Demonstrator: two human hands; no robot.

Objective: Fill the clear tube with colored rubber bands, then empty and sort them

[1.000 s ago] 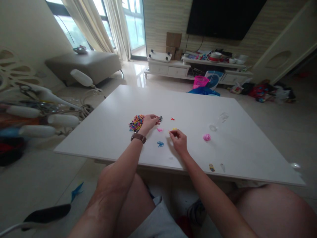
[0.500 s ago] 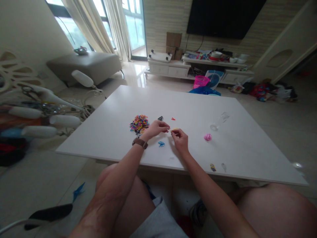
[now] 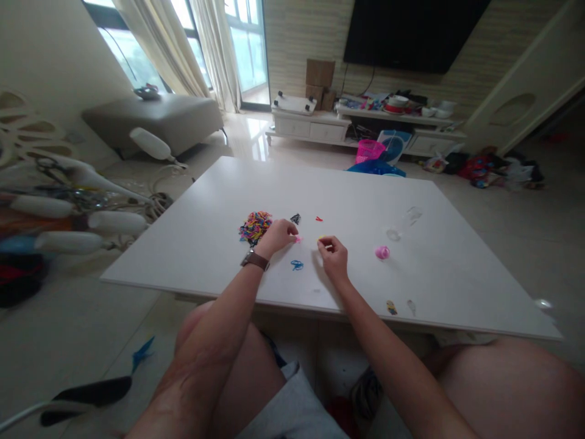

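Note:
My left hand (image 3: 280, 236), with a brown watch on its wrist, is at a small pink piece (image 3: 298, 239) on the white table (image 3: 256, 183); its fingers are curled, and whether it grips the piece is too small to tell. Left of it lies a multicoloured pile (image 3: 255, 228) of small bands. My right hand (image 3: 334, 253) is pinched close beside a small yellow piece (image 3: 320, 238); what its fingertips hold is too small to make out. Black pieces (image 3: 295, 218) and a red piece (image 3: 319, 218) lie beyond the hands, blue bands (image 3: 297, 265) nearer me.
On the right of the table are a pink round object (image 3: 382, 252), a clear round container (image 3: 393, 234) and another clear piece (image 3: 414, 214). A small yellow figure (image 3: 391, 306) and a clear tag-like piece (image 3: 411, 306) lie by the front edge.
My left hand has moved left, away from my right hand, and the pink piece now shows at its fingertips. My right hand has barely moved.

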